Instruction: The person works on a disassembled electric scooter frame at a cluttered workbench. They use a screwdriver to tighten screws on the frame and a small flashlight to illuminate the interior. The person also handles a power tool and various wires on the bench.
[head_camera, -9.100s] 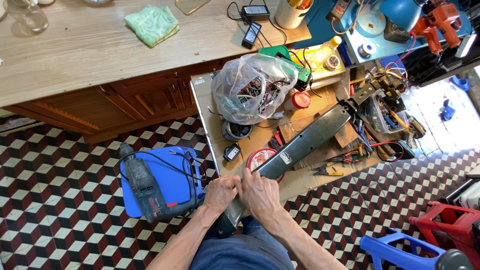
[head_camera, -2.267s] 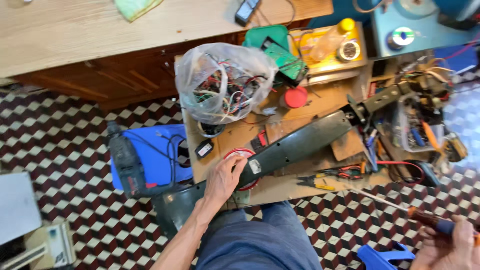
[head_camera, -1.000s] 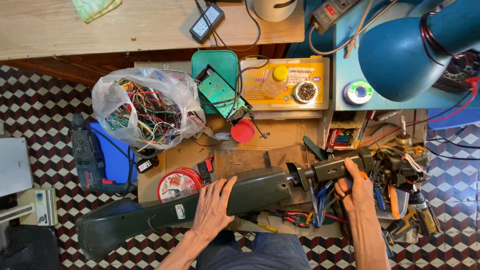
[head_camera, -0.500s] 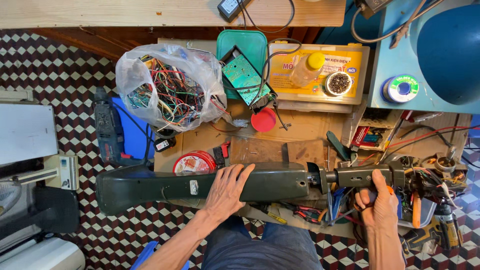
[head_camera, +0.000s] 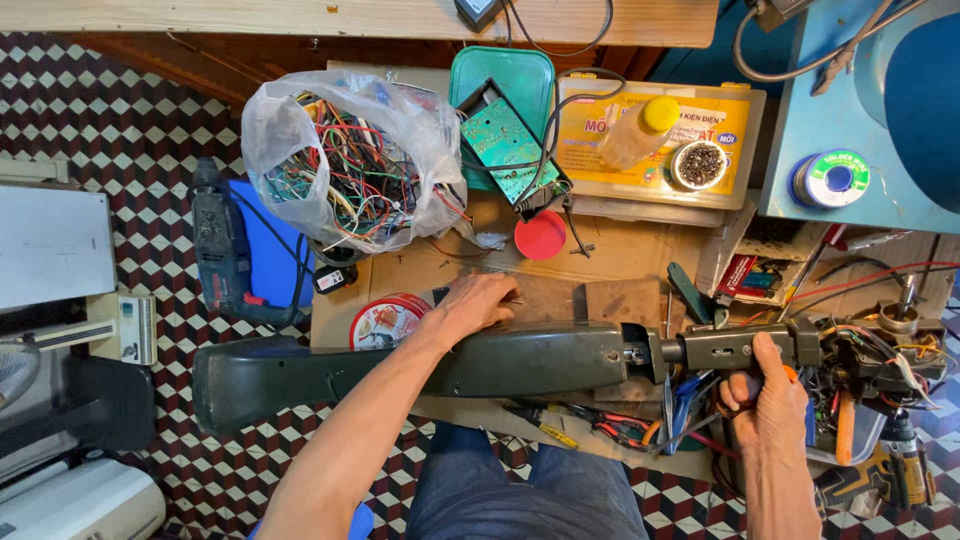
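A long dark housing (head_camera: 420, 365) lies across the near edge of the cluttered desk (head_camera: 620, 250), above a checkered tile floor (head_camera: 110, 110). The left hand (head_camera: 475, 303) rests flat and open on its top; the right hand (head_camera: 765, 395) is closed around its metal end (head_camera: 735, 348). A bag of wires (head_camera: 345, 160) sits at the desk's far left corner.

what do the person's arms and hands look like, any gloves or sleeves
Both hands are bare: no gloves, rings or watch show on the left hand or right hand. Both forearms are uncovered as far as the frame shows. Blue denim trousers show below.
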